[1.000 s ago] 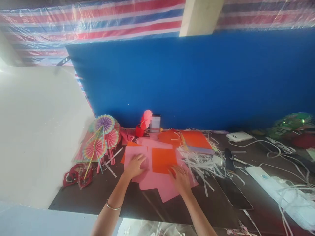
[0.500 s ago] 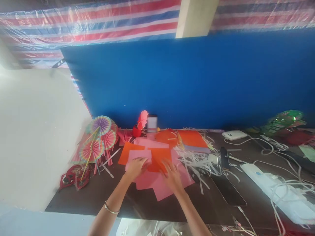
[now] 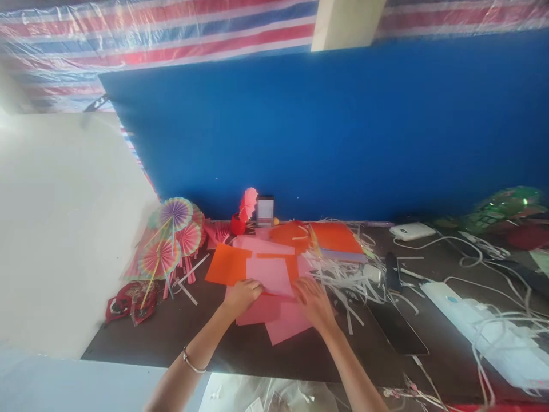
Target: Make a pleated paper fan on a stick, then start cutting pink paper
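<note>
A pink paper square lies over orange sheets in the middle of the dark table. At its lower left corner is my left hand, fingers together on the paper's edge. My right hand rests at the square's lower right corner, fingers bent and slightly apart; whether it grips the edge cannot be made out. An orange sheet lies to the left of the square. More pink sheets spread beneath and in front of the hands.
Round paper fans stand at the left. White paper strips are heaped right of the sheets, beside a dark phone. A white power strip with cables lies further right. A blue panel rises behind.
The pink square has moved right, from the left orange sheet onto the one beside it. My left hand has shifted slightly right, and my right hand has moved right to the square's other corner.
</note>
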`<state>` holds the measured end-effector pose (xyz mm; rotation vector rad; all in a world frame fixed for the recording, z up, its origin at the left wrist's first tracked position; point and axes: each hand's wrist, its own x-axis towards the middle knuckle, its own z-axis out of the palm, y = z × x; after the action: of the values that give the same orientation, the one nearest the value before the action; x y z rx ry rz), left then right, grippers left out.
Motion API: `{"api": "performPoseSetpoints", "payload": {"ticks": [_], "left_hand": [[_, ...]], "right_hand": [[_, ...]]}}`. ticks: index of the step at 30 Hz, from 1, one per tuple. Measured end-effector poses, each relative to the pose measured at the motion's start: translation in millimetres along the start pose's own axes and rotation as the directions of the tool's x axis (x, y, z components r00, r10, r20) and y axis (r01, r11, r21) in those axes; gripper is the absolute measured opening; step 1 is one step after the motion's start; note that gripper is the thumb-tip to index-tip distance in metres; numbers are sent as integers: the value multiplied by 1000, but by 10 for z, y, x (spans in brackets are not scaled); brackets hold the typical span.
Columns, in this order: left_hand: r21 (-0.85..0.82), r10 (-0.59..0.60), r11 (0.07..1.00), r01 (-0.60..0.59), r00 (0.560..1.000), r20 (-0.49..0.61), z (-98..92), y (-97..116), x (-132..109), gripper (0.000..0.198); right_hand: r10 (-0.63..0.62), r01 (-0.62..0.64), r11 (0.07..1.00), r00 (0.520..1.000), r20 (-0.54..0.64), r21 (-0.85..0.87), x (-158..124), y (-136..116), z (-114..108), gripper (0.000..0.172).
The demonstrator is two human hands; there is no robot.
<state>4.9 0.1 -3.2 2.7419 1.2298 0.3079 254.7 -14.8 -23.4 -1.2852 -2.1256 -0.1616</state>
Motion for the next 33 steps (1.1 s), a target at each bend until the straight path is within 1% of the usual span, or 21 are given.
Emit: {"api": "performPoseSetpoints", "payload": {"ticks": [3,6,8,11,13,16,18,21,24,28,33], "left_hand": [[38,0,999,-2,999,51,-38,87,98,28],[9,-56,998,56,996,69,-51,141,130,27],[-61,-90,994,92,995,40,-44,129,102,30],[-236,-135,963,128,991,-13,-36,64,28,33],[-341,-130,932,120,992,-6,-36,19,-13,31],[-434,-102,896,98,995,14,-30,-19,-38,31],[-470,-138,874,121,990,-2,-13,-29,-39,27],[-494,-201,855,158,979,-36,29,-48,-36,18],[-487,-214,858,166,976,-43,69,-79,-37,13],[-463,-228,867,182,973,-45,86,-112,-39,12],[-496,-235,846,194,972,-20,59,-121,-35,16]], "right_hand": [[-59,54,997,994,89,54,25,-76,32,22],[-103,84,989,981,161,122,26,-118,87,17],[-96,69,985,981,170,159,11,-109,118,18],[-62,30,979,986,155,203,-4,-89,140,26],[-44,7,977,984,171,214,1,-91,138,28],[-15,-37,967,979,205,251,24,-106,120,27],[15,-83,948,977,214,309,34,-110,107,24],[78,-167,901,970,231,399,35,-102,96,21],[119,-225,866,960,252,446,32,-88,96,19],[132,-241,867,955,266,435,33,-79,116,17],[138,-229,885,960,243,406,33,-85,140,15]]}}
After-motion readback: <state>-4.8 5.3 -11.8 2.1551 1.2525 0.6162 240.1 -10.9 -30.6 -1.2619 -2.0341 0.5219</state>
